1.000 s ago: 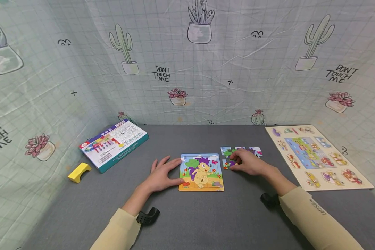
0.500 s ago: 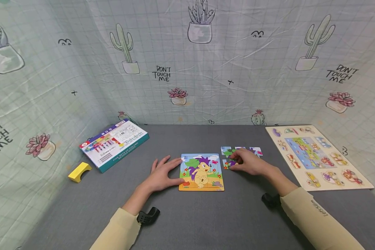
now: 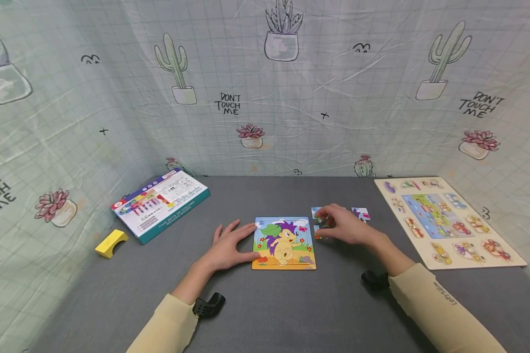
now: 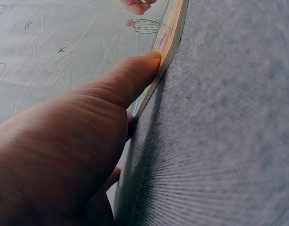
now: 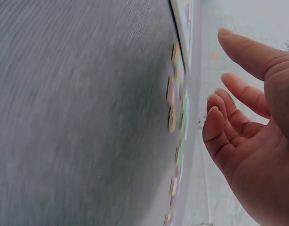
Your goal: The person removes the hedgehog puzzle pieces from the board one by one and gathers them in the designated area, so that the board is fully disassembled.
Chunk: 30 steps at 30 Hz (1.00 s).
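Observation:
A square hedgehog jigsaw board (image 3: 284,243) lies flat before me in the head view. My left hand (image 3: 225,251) spreads along its left side, thumb and index finger touching the edge. In the left wrist view the thumb presses the rim of the board (image 4: 171,44). Just right of the board, my right hand (image 3: 349,227) hovers over loose jigsaw pieces and partly hides them. One purple-and-white piece (image 3: 360,214) shows past its knuckles. From the right wrist, the hand (image 5: 257,127) has thumb and fingers apart with nothing between them, above the row of pieces (image 5: 172,117).
A large wooden picture board (image 3: 450,220) lies at the right. Toward the back left is a boxed set (image 3: 161,203), with a yellow arch block (image 3: 112,243) in front of it. A printed curtain (image 3: 282,113) rises behind the grey table (image 3: 287,314).
My right hand has lifted off the lower piece and shifted slightly up and left, its thumb and fingers spreading apart. The left hand and the board keep their places.

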Each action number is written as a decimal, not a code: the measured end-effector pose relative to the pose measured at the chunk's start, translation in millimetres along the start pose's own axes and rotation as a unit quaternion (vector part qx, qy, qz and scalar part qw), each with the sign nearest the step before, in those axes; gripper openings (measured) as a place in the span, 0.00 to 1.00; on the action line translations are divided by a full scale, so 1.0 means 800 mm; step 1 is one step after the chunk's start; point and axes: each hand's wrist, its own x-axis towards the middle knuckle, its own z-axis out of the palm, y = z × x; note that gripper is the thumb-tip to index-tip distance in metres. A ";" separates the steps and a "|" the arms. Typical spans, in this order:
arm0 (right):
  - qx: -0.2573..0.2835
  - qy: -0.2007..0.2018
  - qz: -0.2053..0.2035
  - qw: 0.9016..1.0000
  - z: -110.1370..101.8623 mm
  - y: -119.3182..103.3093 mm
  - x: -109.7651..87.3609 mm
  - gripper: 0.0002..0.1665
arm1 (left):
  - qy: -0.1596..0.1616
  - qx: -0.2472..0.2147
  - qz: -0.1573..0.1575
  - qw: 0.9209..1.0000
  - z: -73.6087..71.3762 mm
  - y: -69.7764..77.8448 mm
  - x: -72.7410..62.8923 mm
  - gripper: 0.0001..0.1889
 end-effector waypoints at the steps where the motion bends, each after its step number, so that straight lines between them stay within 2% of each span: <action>1: 0.007 -0.002 0.001 1.000 0.002 -0.003 0.002 0.28 | 0.000 0.000 -0.001 1.000 0.000 0.000 0.000 0.42; 5: 0.036 -0.010 0.002 0.999 0.011 -0.015 0.010 0.30 | -0.001 0.000 -0.005 1.000 0.000 0.000 0.000 0.42; 13: 0.062 -0.032 -0.037 0.997 0.032 -0.040 0.031 0.30 | -0.002 0.000 -0.009 1.000 0.000 0.001 -0.001 0.41; 23: 0.026 -0.065 -0.033 0.997 0.059 -0.063 0.048 0.27 | -0.001 -0.003 -0.003 1.000 -0.002 0.003 -0.001 0.40; 30: -0.028 -0.073 -0.022 0.997 0.066 -0.071 0.050 0.32 | -0.002 -0.002 -0.001 1.000 -0.002 0.003 -0.001 0.40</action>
